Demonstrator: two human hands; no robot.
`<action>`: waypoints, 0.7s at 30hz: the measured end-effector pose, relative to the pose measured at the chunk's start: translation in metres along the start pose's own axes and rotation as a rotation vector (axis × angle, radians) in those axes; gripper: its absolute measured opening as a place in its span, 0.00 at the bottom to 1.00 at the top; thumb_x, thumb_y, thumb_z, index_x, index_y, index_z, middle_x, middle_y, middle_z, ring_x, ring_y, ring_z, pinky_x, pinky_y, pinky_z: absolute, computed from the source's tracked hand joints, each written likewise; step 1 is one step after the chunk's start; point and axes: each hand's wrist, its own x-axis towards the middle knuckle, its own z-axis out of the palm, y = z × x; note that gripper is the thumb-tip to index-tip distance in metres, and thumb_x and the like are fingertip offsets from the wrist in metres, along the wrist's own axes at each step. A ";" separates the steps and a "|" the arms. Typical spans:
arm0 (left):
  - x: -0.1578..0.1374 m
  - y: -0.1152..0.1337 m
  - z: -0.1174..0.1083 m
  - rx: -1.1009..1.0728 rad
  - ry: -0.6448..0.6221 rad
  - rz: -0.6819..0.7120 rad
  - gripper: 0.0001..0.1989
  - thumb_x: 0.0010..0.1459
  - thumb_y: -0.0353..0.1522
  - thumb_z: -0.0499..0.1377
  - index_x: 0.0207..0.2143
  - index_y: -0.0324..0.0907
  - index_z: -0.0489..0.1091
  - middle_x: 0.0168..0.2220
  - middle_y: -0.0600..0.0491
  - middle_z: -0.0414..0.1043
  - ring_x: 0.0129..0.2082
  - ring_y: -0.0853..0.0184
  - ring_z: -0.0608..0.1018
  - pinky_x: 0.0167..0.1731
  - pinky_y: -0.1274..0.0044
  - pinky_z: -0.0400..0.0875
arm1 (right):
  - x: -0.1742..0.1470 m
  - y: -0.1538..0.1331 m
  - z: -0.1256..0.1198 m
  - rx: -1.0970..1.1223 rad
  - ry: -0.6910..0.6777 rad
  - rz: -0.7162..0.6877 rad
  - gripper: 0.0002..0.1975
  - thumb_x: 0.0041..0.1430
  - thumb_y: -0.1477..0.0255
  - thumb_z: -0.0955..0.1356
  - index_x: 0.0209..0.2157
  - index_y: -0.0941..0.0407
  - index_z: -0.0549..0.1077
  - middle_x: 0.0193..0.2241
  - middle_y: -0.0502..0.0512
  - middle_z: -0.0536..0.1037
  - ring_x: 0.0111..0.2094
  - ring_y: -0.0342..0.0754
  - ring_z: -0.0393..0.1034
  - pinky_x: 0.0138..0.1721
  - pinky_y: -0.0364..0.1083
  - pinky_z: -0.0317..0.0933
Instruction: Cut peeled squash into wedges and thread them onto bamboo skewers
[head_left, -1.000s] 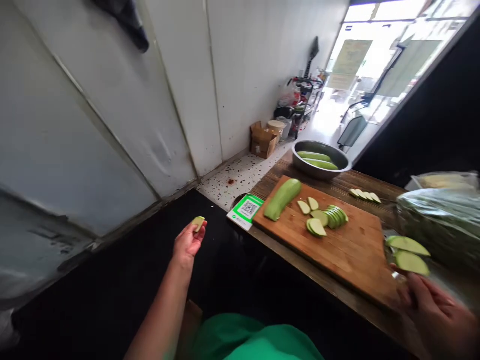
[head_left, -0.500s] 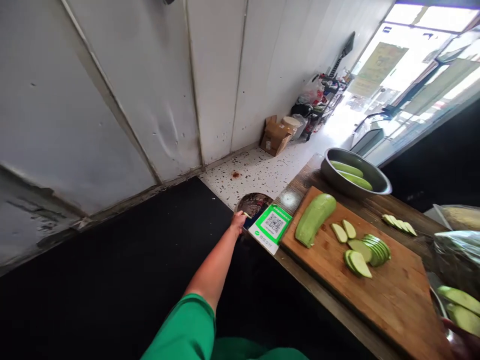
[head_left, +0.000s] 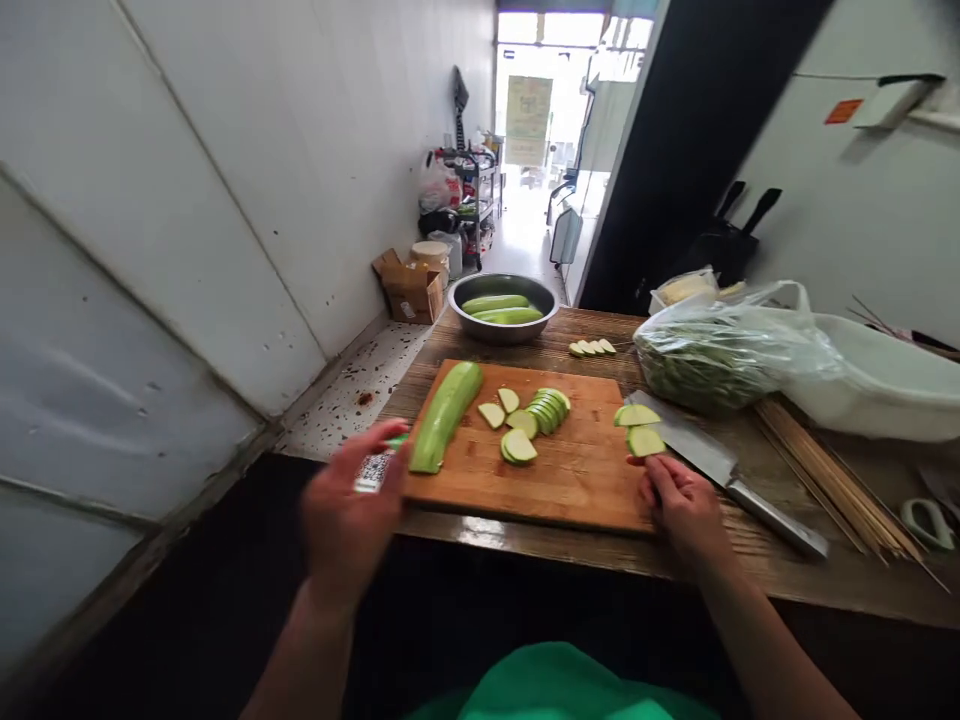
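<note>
My left hand (head_left: 352, 510), smeared by motion, is over the board's left edge. Its thumb and fingers are apart with nothing visible between them. Beside it a peeled zucchini piece (head_left: 446, 415) lies on the wooden cutting board (head_left: 570, 480). With its fingers closed, my right hand (head_left: 684, 500) pinches zucchini slices (head_left: 645, 441) at the board's right edge; whether a stick runs through them is hidden. Cut zucchini slices (head_left: 547, 410) lie fanned and scattered mid-board. A cleaver (head_left: 697, 445) rests right of the board, partly behind the slices and my right hand.
Behind the board stands a metal bowl (head_left: 504, 335) with whole zucchini. Several slices (head_left: 592, 348) lie on the wooden table (head_left: 585, 325). To the right are a plastic bag of greens (head_left: 720, 350), bamboo skewers (head_left: 832, 470), a white tub (head_left: 885, 370) and scissors (head_left: 928, 525).
My left hand has come up from the bin beside the table to the board, and the small pale piece it held is gone. My view has turned right, bringing my right hand into sight.
</note>
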 end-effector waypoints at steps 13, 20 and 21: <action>-0.014 0.053 0.110 0.404 -0.389 0.254 0.21 0.54 0.42 0.52 0.40 0.33 0.69 0.40 0.41 0.72 0.41 0.57 0.72 0.44 0.68 0.63 | 0.004 -0.006 -0.014 -0.028 -0.107 -0.179 0.17 0.60 0.61 0.58 0.32 0.60 0.70 0.13 0.45 0.62 0.15 0.39 0.54 0.18 0.39 0.49; -0.006 0.051 0.095 0.200 -0.412 0.069 0.21 0.52 0.37 0.55 0.48 0.37 0.66 0.46 0.45 0.70 0.43 0.61 0.73 0.44 0.73 0.65 | 0.004 -0.008 -0.016 0.014 -0.117 -0.193 0.17 0.60 0.62 0.58 0.31 0.60 0.69 0.12 0.44 0.62 0.14 0.39 0.54 0.18 0.40 0.49; -0.005 0.051 0.093 0.190 -0.385 0.060 0.21 0.52 0.36 0.54 0.48 0.38 0.66 0.46 0.46 0.70 0.43 0.61 0.73 0.44 0.73 0.65 | 0.004 -0.008 -0.016 0.021 -0.120 -0.193 0.16 0.60 0.62 0.58 0.31 0.60 0.69 0.12 0.44 0.62 0.14 0.39 0.54 0.18 0.40 0.49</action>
